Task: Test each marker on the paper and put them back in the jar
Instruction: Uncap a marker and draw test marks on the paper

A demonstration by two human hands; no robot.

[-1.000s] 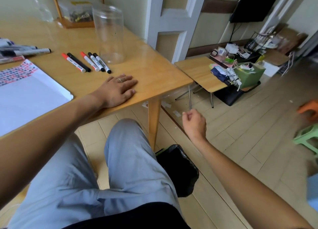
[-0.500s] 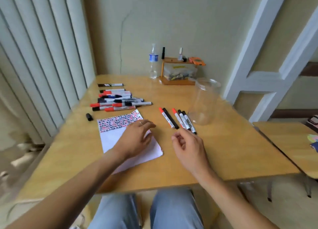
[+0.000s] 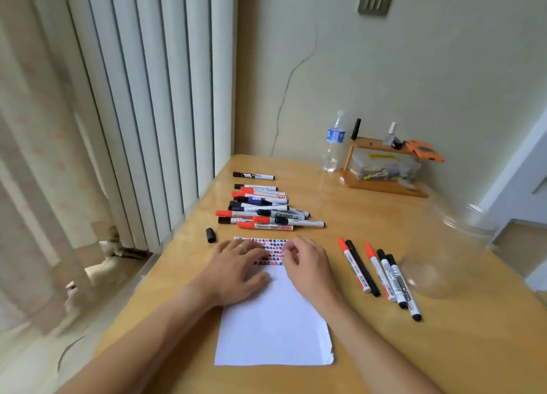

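A white sheet of paper (image 3: 273,325) lies on the wooden table (image 3: 399,349), its far end covered with red, black and blue test marks. My left hand (image 3: 236,263) rests flat on the paper's upper left. My right hand (image 3: 306,263) hovers over the paper's upper right edge with loosely curled fingers and holds nothing. A pile of several markers (image 3: 262,208) lies beyond the paper. Several more markers (image 3: 377,271) lie in a row to the right. The clear jar (image 3: 444,248) stands empty at the right, beside that row.
A loose black cap (image 3: 210,235) lies left of the paper. At the back stand a water bottle (image 3: 334,142) and a small wooden shelf (image 3: 384,168) with a plastic box. Vertical blinds (image 3: 133,97) hang along the table's left side.
The view swung from the floor at the right back to the table. My right hand came up from beside the table to the paper's top edge. My left hand moved onto the paper.
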